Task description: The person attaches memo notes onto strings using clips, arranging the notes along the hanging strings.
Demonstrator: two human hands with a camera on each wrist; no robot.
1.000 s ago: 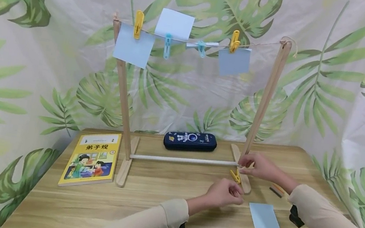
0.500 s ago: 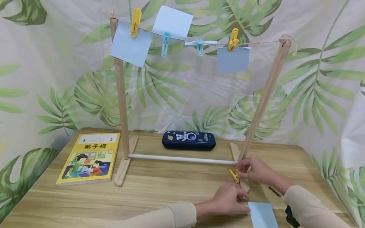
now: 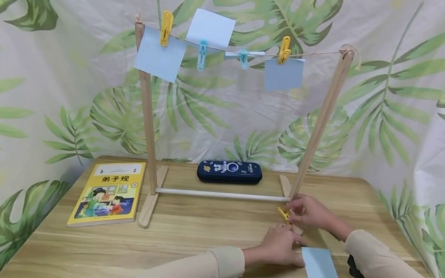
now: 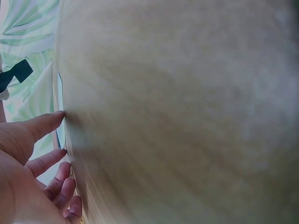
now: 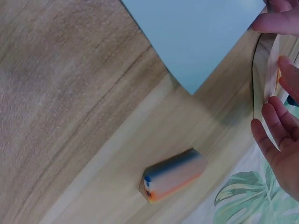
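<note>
A pale blue square of paper (image 3: 320, 264) lies on the table at the front right. My left hand (image 3: 279, 246) is at its left edge, thumb and index finger spread and the other fingers loosely bent. In the left wrist view these fingertips (image 4: 60, 113) meet the tabletop by the paper. Just beyond, my right hand (image 3: 311, 212) pinches a small yellow clothespin (image 3: 284, 215) by the right foot of the wooden stand. In the right wrist view its fingers hide most of the clothespin, and the paper (image 5: 196, 42) lies before the hand.
The wooden stand (image 3: 147, 119) carries a string with several blue papers clipped by yellow and light blue clothespins. A dark pencil case (image 3: 229, 172) is behind its white crossbar (image 3: 223, 194). A yellow book (image 3: 109, 194) lies left. A small striped block (image 5: 173, 173) lies near the right forearm.
My left hand has moved right and slightly toward me, up to the blue paper's edge. My right hand has come down from beside the stand's post to the yellow clothespin.
</note>
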